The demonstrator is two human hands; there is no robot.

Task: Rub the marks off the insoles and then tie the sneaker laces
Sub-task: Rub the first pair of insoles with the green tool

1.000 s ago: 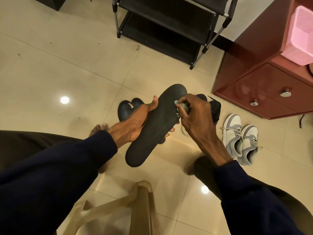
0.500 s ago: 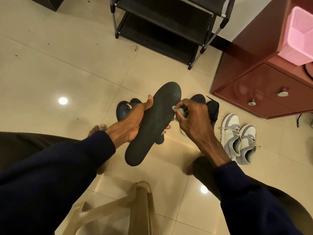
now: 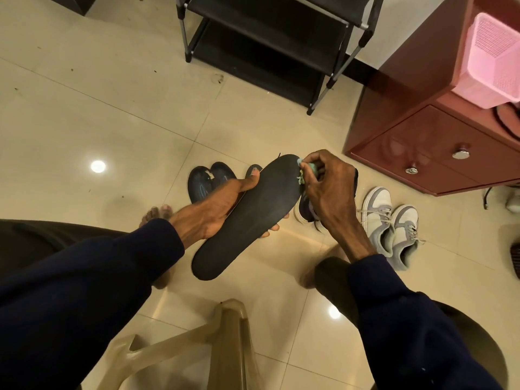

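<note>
My left hand (image 3: 216, 209) grips a dark grey insole (image 3: 247, 218) from beneath, thumb on its upper left edge, toe end pointing up and right. My right hand (image 3: 329, 192) pinches a small pale green eraser (image 3: 309, 168) and presses it against the insole's toe edge. Greenish crumbs cling to the edge just below the eraser. A pair of grey and white sneakers (image 3: 391, 223) with loose laces stands on the floor to the right. Behind my right hand a dark shoe (image 3: 305, 211) is mostly hidden.
A pair of dark blue shoes (image 3: 209, 180) lies on the tiled floor behind the insole. A black shoe rack (image 3: 270, 38) stands at the back, a red-brown cabinet (image 3: 439, 142) with a pink basket (image 3: 495, 57) at right. A beige plastic chair (image 3: 225, 342) is between my knees.
My right hand has slid the eraser up along the insole's right edge toward the toe. The insole stays in my left hand at about the same tilt.
</note>
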